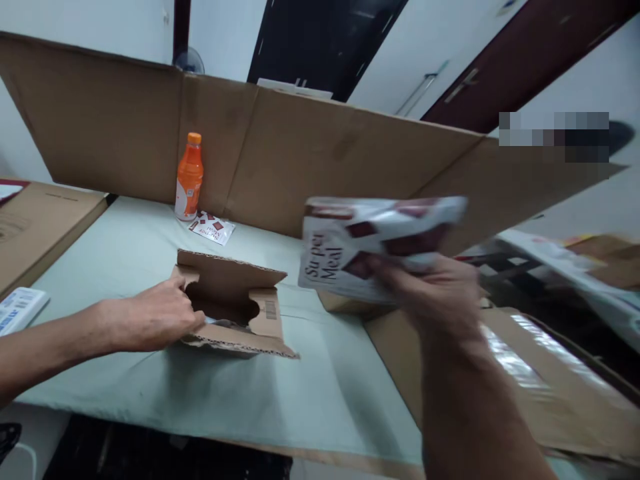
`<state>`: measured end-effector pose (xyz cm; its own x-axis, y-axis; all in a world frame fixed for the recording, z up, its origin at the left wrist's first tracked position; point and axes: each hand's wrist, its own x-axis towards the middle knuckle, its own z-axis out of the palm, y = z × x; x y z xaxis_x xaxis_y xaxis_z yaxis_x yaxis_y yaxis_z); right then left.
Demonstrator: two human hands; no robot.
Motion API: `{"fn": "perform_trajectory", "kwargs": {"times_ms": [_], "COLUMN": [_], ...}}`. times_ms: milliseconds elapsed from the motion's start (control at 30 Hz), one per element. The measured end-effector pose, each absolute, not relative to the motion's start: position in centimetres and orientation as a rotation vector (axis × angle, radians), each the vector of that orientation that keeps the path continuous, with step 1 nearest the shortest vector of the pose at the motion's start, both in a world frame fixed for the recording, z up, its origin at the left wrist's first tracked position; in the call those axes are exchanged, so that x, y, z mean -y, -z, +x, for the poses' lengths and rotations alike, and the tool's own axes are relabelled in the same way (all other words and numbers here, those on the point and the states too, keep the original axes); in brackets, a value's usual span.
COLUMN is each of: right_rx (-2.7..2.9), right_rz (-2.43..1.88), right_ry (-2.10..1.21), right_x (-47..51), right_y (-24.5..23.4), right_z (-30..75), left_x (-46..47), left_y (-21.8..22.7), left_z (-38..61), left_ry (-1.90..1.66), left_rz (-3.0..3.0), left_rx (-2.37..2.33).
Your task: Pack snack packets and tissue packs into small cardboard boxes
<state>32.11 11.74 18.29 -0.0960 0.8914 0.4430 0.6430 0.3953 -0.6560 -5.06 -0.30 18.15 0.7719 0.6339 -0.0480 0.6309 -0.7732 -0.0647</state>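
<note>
My left hand (173,308) grips the left edge of a small open cardboard box (265,343) standing on the pale green tablecloth. Its flaps are up, and something whitish shows just inside the opening; the rest of the inside is dark. Held up to the right of the box is a white and dark red "Su-per Meal" pouch (345,247), pinched in my right hand (440,287). Behind the box, a smaller packet (213,228) with similar print lies flat beside an orange drink bottle (190,177), which stands upright.
A tall cardboard screen (320,153) runs along the back of the table. Large cardboard boxes stand at the left (50,220) and the right (560,380). A white and blue pack (21,308) lies near the left edge of the tablecloth (320,387).
</note>
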Motion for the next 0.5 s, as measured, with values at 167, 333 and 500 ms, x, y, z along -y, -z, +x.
{"fn": "perform_trajectory", "kwargs": {"times_ms": [167,333,500], "right_rx": [2.230,3.059,3.198], "right_rz": [-1.052,-1.269,-1.016], "right_ry": [-0.588,-0.065,0.167], "right_x": [-7.7,-7.7,-8.1], "right_y": [-23.2,-26.8,-24.8], "right_z": [29.7,19.8,13.2], "left_x": [0.2,0.6,1.1], "left_y": [-17.9,-18.1,-17.8], "left_z": [-5.2,-4.8,-4.5], "left_ry": [-0.030,-0.055,-0.090], "left_rz": [-2.885,-2.861,-2.802], "left_rx": [1.027,1.031,1.083]}}
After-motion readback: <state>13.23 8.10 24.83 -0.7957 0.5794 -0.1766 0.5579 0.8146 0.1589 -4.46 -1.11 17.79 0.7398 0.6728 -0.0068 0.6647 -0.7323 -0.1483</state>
